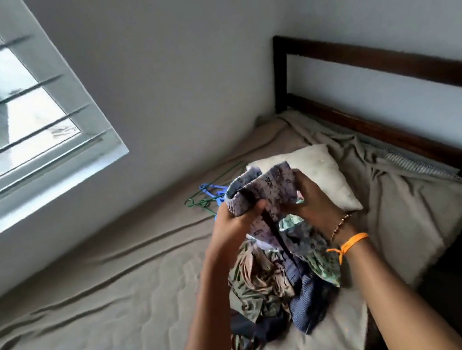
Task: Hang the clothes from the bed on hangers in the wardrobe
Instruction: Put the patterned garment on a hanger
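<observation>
A lilac floral garment (pixel 271 189) is lifted above the bed, bunched between both hands. My left hand (pixel 236 219) grips its lower left edge, and my right hand (pixel 312 201) clutches its right side. Its tail hangs down into a heap of clothes (pixel 275 289) in olive, brown, navy and green print on the grey-brown bed sheet (pixel 92 302). Blue and green hangers (pixel 206 197) lie on the bed just behind my left hand, partly hidden by the garment. No wardrobe shows in this view.
A white pillow (pixel 326 172) lies behind the garment near the dark wooden headboard (pixel 388 65). A crumpled beige blanket (pixel 402 193) covers the bed's right corner. A barred window (pixel 11 112) is set in the wall at left.
</observation>
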Available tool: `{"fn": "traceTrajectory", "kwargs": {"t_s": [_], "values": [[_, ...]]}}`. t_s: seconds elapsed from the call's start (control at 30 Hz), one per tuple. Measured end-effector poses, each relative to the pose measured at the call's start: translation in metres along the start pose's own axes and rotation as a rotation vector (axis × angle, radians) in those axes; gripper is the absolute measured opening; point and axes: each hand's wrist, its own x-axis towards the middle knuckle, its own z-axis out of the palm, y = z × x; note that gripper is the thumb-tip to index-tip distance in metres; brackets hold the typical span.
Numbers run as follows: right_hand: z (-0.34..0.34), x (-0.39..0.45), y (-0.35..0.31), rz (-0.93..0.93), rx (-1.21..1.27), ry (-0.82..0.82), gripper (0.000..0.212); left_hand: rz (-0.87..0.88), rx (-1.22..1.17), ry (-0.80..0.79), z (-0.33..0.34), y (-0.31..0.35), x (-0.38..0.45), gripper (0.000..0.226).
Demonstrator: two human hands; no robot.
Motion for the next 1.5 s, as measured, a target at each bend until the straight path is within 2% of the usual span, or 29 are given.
{"fn": "traceTrajectory", "kwargs": {"t_s": [0.07, 0.17, 0.23, 0.3, 0.37, 0.47, 0.53, 0.6, 0.7, 0.9, 0.97, 1.03, 1.1, 1.17, 1.2, 1.27, 1.33, 1.4, 1.5], "values": [[0.005, 0.005, -0.032, -0.057, 0.139, -0.082, 0.047, 0.033, -0.063, -0.054, -0.009, 0.024, -0.001, 0.025], [0.015, 0.010, -0.080, -0.081, 0.480, -0.186, 0.042, 0.066, -0.181, -0.156, -0.013, 0.059, 0.005, 0.052], [0.020, 0.014, -0.112, -0.115, 0.713, -0.274, 0.043, 0.040, -0.359, -0.222, -0.012, 0.088, 0.009, 0.072], [0.020, 0.025, -0.144, -0.163, 0.782, -0.271, 0.045, 0.076, -0.513, -0.288, -0.015, 0.117, 0.018, 0.071], [0.014, 0.041, -0.172, -0.260, 0.679, -0.179, 0.039, 0.139, -0.539, -0.306, -0.020, 0.152, 0.023, 0.068], [-0.007, 0.062, -0.212, -0.463, 0.405, 0.086, 0.025, 0.300, -0.419, -0.151, -0.032, 0.197, 0.038, 0.061], [-0.029, 0.075, -0.234, -0.571, 0.235, 0.321, 0.019, 0.473, -0.207, 0.019, -0.041, 0.219, 0.049, 0.033], [-0.050, 0.088, -0.254, -0.609, 0.201, 0.511, 0.024, 0.579, -0.072, 0.189, -0.050, 0.234, 0.059, 0.015], [-0.074, 0.102, -0.270, -0.634, 0.213, 0.648, 0.020, 0.621, -0.005, 0.313, -0.063, 0.248, 0.065, 0.032], [-0.085, 0.087, -0.280, -0.735, 0.127, 0.530, 0.009, 0.695, -0.031, 0.263, -0.065, 0.248, 0.075, 0.029], [-0.086, 0.072, -0.285, -0.773, 0.144, 0.434, 0.003, 0.762, -0.059, 0.234, -0.065, 0.251, 0.073, 0.016], [-0.089, 0.058, -0.291, -0.837, 0.218, 0.319, 0.005, 0.792, -0.119, 0.124, -0.062, 0.258, 0.072, 0.008], [-0.094, 0.056, -0.298, -0.859, 0.277, 0.264, 0.009, 0.800, -0.132, 0.024, -0.056, 0.268, 0.075, 0.014], [-0.101, 0.072, -0.303, -0.805, 0.172, 0.395, 0.005, 0.748, -0.066, 0.104, -0.048, 0.278, 0.092, 0.016], [-0.106, 0.085, -0.304, -0.769, -0.016, 0.512, 0.005, 0.702, 0.005, 0.210, -0.045, 0.283, 0.104, 0.014], [-0.112, 0.108, -0.301, -0.671, -0.420, 0.728, 0.020, 0.610, 0.228, 0.403, -0.043, 0.288, 0.125, 0.015], [-0.114, 0.115, -0.299, -0.699, -0.447, 0.820, 0.031, 0.627, 0.261, 0.440, -0.039, 0.293, 0.127, 0.026], [-0.114, 0.100, -0.309, -0.802, -0.318, 0.777, 0.026, 0.725, 0.125, 0.328, -0.031, 0.306, 0.107, 0.023], [-0.121, 0.069, -0.324, -0.925, -0.034, 0.532, 0.015, 0.834, 0.013, 0.058, -0.036, 0.325, 0.077, 0.041]]}}
